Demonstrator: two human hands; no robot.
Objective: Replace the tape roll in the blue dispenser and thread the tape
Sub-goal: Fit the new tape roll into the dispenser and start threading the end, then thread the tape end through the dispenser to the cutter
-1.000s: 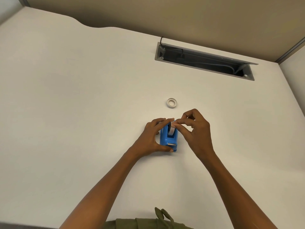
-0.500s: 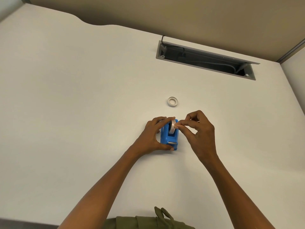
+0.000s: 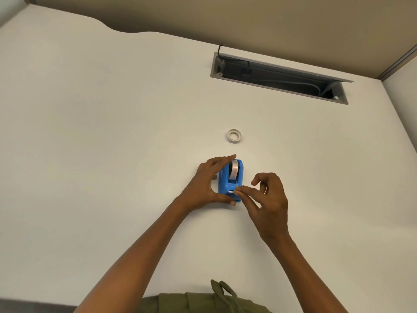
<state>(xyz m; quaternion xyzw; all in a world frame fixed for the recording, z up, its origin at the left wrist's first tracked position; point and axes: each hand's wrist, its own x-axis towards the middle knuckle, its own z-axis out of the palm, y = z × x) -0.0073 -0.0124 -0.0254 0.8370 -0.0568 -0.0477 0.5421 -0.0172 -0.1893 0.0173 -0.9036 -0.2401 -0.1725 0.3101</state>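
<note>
The blue dispenser (image 3: 225, 184) stands on the white desk (image 3: 112, 154), its cutter end toward me. A clear tape roll (image 3: 234, 170) sits in its cradle. My left hand (image 3: 206, 182) grips the dispenser from the left, fingers over the far end and thumb at the near end. My right hand (image 3: 266, 199) pinches the tape end between thumb and forefinger right at the cutter blade; the other fingers are spread. A second small tape ring (image 3: 234, 136) lies flat on the desk beyond the dispenser.
A rectangular cable cutout (image 3: 279, 79) with grey wires opens in the desk at the back right. A beige partition wall (image 3: 248, 23) runs behind the desk. Olive clothing shows at the bottom edge.
My right hand has drawn the tape end from the top of the roll toward me, down to the cutter. My left hand kept its hold on the dispenser.
</note>
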